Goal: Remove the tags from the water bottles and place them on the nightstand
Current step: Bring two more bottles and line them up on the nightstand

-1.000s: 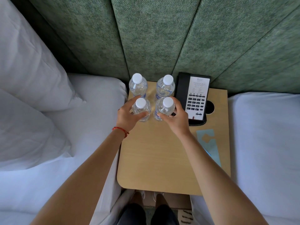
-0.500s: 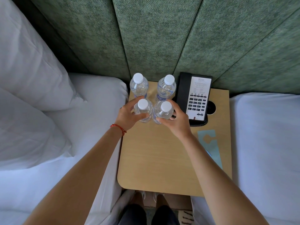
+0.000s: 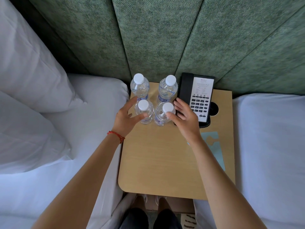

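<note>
Four water bottles are stood upright in a tight square at the far left corner of the nightstand (image 3: pixel 158 162), all with white caps. The near left bottle (image 3: pixel 144 111) is flanked by the left hand (image 3: pixel 126 119), whose fingers are spread and loosened; the index finger is extended past the bottle's left side and the thumb is laid across its near side, though whether contact is made cannot be told. The near right bottle (image 3: pixel 164 114) is bordered by the right hand (image 3: pixel 184 117), fingers straight and released, the thumb tip set against its near right side. Beyond the fingertips, the far left bottle (image 3: pixel 140 87) and far right bottle (image 3: pixel 167 89) are left untouched. Both forearms are stretched forward and angled inward; a red string bracelet (image 3: pixel 116 135) is worn on the left wrist. Just right of the right fingers a black telephone (image 3: pixel 198 98) is placed, and a pale blue tag (image 3: pixel 214 149) is laid flat beside the right forearm.
</note>
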The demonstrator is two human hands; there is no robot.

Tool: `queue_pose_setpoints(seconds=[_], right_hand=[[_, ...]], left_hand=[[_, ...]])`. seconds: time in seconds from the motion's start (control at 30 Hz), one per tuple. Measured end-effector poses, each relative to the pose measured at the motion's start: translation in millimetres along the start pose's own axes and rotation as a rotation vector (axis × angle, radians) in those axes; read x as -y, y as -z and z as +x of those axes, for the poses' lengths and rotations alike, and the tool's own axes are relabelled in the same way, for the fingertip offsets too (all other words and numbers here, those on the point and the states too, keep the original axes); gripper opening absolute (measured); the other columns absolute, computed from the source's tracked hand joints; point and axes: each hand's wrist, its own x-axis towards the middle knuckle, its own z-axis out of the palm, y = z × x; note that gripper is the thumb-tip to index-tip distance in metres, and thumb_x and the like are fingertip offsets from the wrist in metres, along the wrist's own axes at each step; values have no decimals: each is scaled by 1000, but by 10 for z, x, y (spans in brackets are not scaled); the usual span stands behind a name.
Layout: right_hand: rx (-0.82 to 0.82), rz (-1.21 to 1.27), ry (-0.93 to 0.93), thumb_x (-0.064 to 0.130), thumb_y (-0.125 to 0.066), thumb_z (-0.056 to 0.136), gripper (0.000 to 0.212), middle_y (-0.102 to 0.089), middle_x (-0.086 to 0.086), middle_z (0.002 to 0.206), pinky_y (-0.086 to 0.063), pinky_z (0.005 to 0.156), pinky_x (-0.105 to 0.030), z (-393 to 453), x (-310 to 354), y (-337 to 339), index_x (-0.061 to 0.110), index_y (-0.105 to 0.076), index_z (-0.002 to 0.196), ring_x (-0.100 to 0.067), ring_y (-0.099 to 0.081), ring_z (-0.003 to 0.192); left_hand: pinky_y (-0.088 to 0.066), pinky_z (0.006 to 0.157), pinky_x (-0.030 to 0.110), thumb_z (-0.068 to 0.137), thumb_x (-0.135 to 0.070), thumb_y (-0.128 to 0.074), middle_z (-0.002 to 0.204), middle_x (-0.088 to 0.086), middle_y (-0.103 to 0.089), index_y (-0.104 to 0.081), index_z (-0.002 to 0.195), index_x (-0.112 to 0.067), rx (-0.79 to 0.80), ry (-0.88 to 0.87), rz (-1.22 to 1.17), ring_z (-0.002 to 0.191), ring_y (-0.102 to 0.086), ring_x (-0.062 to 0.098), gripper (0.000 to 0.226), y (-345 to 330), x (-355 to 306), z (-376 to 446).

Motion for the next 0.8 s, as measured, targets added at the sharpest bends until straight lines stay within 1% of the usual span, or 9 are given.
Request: queue_pose_setpoints(seconds=[0.07,0.17,0.23,0.33,0.43,0.5,0.63,0.73,0.8], right_hand=[[-64,25,38,21,-72,77,59,-57,-5,130,-44,100,-23,6,93,85,15,-49,131,-12,-53,121],[-120,26,82,21,-71,80,52,-60,-6,125,-45,96,-17,77,222,187,13,-52,128,-12,-56,116],[-151,0,109,22,-70,80,49,-61,-6,123,-46,94,-16,162,299,203,12,-54,126,-11,-57,114],[-175,-44,135,23,-69,81,48,-61,-8,124,-46,97,-22,348,373,159,11,-55,125,-14,-57,116],[-163,-117,135,27,-69,82,49,-60,-5,128,-44,100,-29,551,350,73,13,-55,126,-12,-54,117],[-154,-154,127,30,-68,82,50,-58,-2,130,-43,101,-29,655,305,14,15,-54,127,-10,-53,118],[-141,-159,93,37,-68,80,50,-60,1,128,-44,101,-32,783,224,-74,20,-57,126,-9,-53,119],[-127,-161,75,45,-65,78,49,-65,3,120,-45,101,-34,823,188,-124,22,-60,122,-6,-57,114],[-130,-161,68,51,-62,76,52,-66,4,118,-46,100,-31,835,185,-147,23,-62,119,-5,-58,112]], left_hand=[[-41,96,14,72,-31,-74,132,-2,-51,-47,132,-12,-47,-20,-17,125,-44,11,68,60,-85,-42],[-40,77,-2,81,-10,-66,125,7,-53,-48,128,-4,-148,-43,-12,117,-47,14,51,156,-205,-47],[-41,77,-1,83,-11,-64,123,13,-57,-52,124,-1,-223,-61,-21,112,-52,15,44,203,-272,21],[-42,84,3,85,-16,-63,124,11,-58,-54,124,-4,-279,-66,-6,114,-53,16,41,227,-384,208],[-39,100,23,85,-21,-64,130,7,-55,-51,128,-9,-253,-25,8,121,-50,17,46,180,-450,444],[-36,102,25,84,-21,-65,134,6,-52,-48,131,-10,-223,17,5,123,-47,17,51,136,-450,584],[-39,96,22,83,-23,-67,131,6,-55,-49,130,-13,-182,95,-28,118,-51,16,51,59,-374,781],[-43,76,9,83,-23,-67,109,4,-64,-60,118,-11,-190,119,-61,94,-55,10,38,8,-349,822],[-42,73,8,82,-23,-68,96,-2,-62,-63,113,-14,-208,120,-68,88,-54,9,33,-14,-358,824]])
